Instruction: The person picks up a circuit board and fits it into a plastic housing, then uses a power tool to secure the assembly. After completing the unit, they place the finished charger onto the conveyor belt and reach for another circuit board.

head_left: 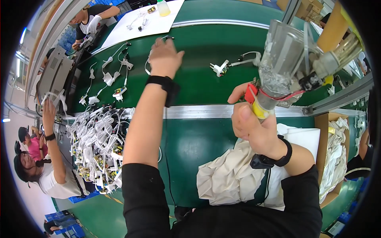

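Note:
My left hand (164, 57) reaches over the green belt, its thumb spread from its motion-blurred fingers. A white cable (147, 68) with a dark plug end lies just beside and behind the fingers; I see no firm grip on it. My right hand (254, 125) is closed around the yellow-taped lower end of a hanging grey tool (279, 75), partly wrapped in foil. A red part (251, 93) of this tool sits by the index finger. To the left of the tool, a white plug adapter (219, 68) with an exposed circuit board lies on the belt, beside a cable.
Several cabled adapters (108, 79) lie on the belt at left, with a large heap of them (99, 146) nearer me. Crumpled cream cloth (232, 174) lies before me; a cardboard box (323, 119) stands right. A metal rail (198, 111) borders the belt. Co-workers work at left.

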### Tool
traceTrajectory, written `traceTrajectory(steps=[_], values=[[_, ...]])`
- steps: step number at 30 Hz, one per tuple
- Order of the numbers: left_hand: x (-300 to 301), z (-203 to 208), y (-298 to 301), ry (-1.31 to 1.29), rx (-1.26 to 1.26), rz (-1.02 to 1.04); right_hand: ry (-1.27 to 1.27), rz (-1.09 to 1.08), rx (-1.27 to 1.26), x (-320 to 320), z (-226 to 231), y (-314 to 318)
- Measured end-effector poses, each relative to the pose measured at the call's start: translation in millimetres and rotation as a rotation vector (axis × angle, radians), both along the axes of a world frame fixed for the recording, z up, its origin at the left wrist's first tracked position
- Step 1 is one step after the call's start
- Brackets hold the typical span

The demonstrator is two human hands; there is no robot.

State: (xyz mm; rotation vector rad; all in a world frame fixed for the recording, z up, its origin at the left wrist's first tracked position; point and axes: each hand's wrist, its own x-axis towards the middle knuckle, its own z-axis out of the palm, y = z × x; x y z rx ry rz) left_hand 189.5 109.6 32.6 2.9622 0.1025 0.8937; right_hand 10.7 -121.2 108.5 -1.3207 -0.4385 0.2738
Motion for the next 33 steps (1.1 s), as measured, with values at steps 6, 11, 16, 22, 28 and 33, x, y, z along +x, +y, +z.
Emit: traceTrajectory(steps=[6, 11, 16, 22, 28, 33], values=[[-28, -27, 50, 0.319, -0.118, -0.227, -0.006, -0.015, -0.005, 1, -3, 1], [-73, -21, 49, 0.397, -0.112, -0.044, 0.008, 0.022, -0.014, 0, 2, 2], [-77, -12, 49, 0.576, -0.55, 0.049, -0.004, 0.008, -0.014, -1, 4, 4], [-105, -5, -6, 0.708, -1.838, -0.492, 0.035, -0.028, -0.036, 2, 10, -1], [-172, -21, -76, 0.878, -1.969, -0.579, -0.053, -0.118, -0.07, 8, 18, 2], [-193, -36, -89, 0.998, -2.114, -0.777, -0.086, -0.166, -0.094, 11, 21, 8]])
